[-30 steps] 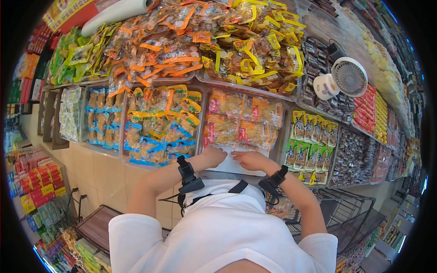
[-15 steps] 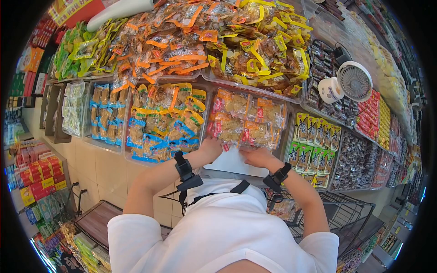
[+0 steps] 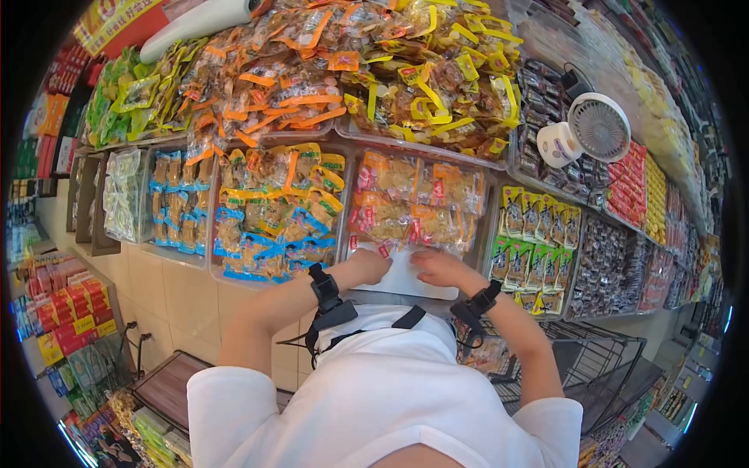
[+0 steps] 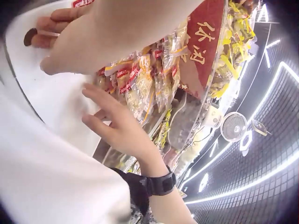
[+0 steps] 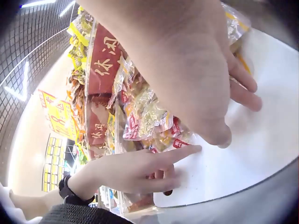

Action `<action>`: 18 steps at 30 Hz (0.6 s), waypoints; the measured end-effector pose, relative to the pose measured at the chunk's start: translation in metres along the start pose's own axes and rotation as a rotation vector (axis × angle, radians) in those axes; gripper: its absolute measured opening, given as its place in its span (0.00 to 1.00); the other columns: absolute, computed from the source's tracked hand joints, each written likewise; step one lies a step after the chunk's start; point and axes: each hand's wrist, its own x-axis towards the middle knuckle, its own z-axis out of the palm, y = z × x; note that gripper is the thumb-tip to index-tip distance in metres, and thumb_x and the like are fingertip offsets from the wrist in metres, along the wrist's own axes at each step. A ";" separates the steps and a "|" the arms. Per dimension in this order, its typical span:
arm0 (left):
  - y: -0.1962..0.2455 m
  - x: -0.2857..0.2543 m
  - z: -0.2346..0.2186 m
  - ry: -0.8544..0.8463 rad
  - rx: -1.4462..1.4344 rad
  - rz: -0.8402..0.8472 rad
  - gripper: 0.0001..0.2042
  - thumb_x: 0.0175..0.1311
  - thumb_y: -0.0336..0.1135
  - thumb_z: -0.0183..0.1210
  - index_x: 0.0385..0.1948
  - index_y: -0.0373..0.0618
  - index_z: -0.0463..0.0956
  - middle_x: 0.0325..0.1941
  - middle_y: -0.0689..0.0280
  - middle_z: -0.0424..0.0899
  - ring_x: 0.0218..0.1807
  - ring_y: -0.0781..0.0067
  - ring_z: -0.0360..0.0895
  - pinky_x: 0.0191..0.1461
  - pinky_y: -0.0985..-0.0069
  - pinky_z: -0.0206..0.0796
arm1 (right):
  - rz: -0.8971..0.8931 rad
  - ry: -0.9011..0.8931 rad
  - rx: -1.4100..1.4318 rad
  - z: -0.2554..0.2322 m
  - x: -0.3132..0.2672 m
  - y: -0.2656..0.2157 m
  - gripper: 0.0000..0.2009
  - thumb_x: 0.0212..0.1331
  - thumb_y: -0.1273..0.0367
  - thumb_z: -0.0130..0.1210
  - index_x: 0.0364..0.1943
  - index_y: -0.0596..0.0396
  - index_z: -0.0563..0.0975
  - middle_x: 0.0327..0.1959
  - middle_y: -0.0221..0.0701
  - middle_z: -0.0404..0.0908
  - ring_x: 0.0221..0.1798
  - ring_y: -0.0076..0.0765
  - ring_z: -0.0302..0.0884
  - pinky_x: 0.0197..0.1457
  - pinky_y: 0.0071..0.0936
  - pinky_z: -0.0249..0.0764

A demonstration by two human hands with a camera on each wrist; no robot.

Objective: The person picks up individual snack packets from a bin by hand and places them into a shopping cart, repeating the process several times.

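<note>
A white board [image 3: 399, 278] lies at the near end of a bin of orange-and-clear snack packets [image 3: 382, 218]. My left hand [image 3: 370, 267] is over the board's left side, its fingers loosely bent, near a small red-labelled packet end. Opposite it, my right hand [image 3: 438, 269] rests at the board's right part with fingers extended toward the packets. In the left wrist view the right hand [image 4: 119, 126] has thumb and fingers apart. The right wrist view has the left hand [image 5: 135, 172] with its index finger stretched over the board [image 5: 252, 144]. Neither hand visibly holds a packet.
Bins of blue-and-yellow packets [image 3: 281, 218] and green packets [image 3: 524, 265] flank the board. Heaped orange and yellow packets [image 3: 437, 86] stand behind. A small white fan [image 3: 598, 129] is at the right rear, and a wire cart [image 3: 593, 355] at the lower right.
The head view shifted and came back. My right hand's fingers, stretched to the left a second ago, are now drawn slightly right. Small red-labelled packet ends now show beside my left hand.
</note>
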 end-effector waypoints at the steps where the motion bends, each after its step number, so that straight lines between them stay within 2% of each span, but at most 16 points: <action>1: -0.001 0.002 0.004 0.023 0.027 -0.038 0.15 0.46 0.31 0.47 0.39 0.42 0.65 0.29 0.60 0.76 0.33 0.62 0.75 0.29 0.65 0.65 | -0.073 0.046 -0.025 0.003 0.001 0.003 0.19 0.45 0.65 0.48 0.45 0.55 0.66 0.51 0.35 0.62 0.53 0.40 0.60 0.52 0.32 0.61; 5: -0.006 -0.001 0.008 0.013 0.052 -0.074 0.18 0.48 0.32 0.45 0.45 0.44 0.63 0.31 0.59 0.76 0.31 0.61 0.75 0.28 0.64 0.66 | -0.013 0.000 -0.072 0.006 0.003 0.005 0.20 0.45 0.66 0.48 0.45 0.54 0.65 0.53 0.35 0.60 0.55 0.39 0.57 0.53 0.31 0.60; 8: -0.011 -0.004 0.003 0.030 0.010 -0.144 0.18 0.47 0.32 0.45 0.43 0.42 0.63 0.30 0.58 0.76 0.31 0.61 0.75 0.28 0.64 0.66 | -0.009 -0.026 -0.038 0.006 0.001 0.009 0.20 0.45 0.65 0.48 0.46 0.54 0.64 0.54 0.35 0.59 0.56 0.38 0.55 0.54 0.30 0.59; 10: -0.014 -0.005 -0.005 -0.027 -0.060 -0.175 0.16 0.46 0.33 0.45 0.39 0.40 0.66 0.30 0.57 0.76 0.31 0.61 0.75 0.29 0.65 0.66 | -0.010 0.000 -0.021 0.006 -0.001 0.009 0.20 0.45 0.65 0.48 0.46 0.53 0.65 0.55 0.36 0.58 0.56 0.38 0.56 0.53 0.31 0.59; 14: -0.010 -0.006 -0.008 -0.055 0.007 -0.133 0.14 0.45 0.35 0.46 0.34 0.39 0.69 0.30 0.56 0.76 0.32 0.60 0.75 0.31 0.66 0.67 | 0.056 0.017 0.006 0.002 -0.004 0.003 0.19 0.45 0.65 0.48 0.45 0.53 0.66 0.51 0.37 0.63 0.53 0.39 0.60 0.52 0.32 0.61; 16: -0.010 -0.009 -0.012 -0.051 0.009 -0.064 0.13 0.45 0.37 0.47 0.29 0.39 0.70 0.30 0.56 0.76 0.32 0.60 0.74 0.31 0.67 0.67 | 0.262 -0.231 -0.032 -0.006 -0.003 0.003 0.16 0.45 0.65 0.48 0.41 0.54 0.69 0.44 0.38 0.69 0.47 0.42 0.65 0.48 0.33 0.64; 17: -0.012 -0.007 -0.012 -0.051 0.015 -0.058 0.13 0.45 0.37 0.47 0.29 0.39 0.70 0.30 0.56 0.76 0.32 0.60 0.74 0.31 0.67 0.67 | 0.269 -0.227 -0.029 -0.005 -0.008 0.005 0.16 0.45 0.65 0.48 0.41 0.54 0.69 0.44 0.38 0.69 0.47 0.42 0.65 0.48 0.33 0.64; 18: -0.019 -0.003 -0.016 0.007 -0.048 -0.114 0.12 0.45 0.37 0.48 0.29 0.39 0.70 0.29 0.56 0.76 0.32 0.60 0.74 0.31 0.67 0.67 | 0.293 -0.044 -0.014 -0.009 -0.009 0.012 0.15 0.45 0.65 0.48 0.38 0.54 0.70 0.40 0.38 0.70 0.44 0.43 0.66 0.46 0.34 0.65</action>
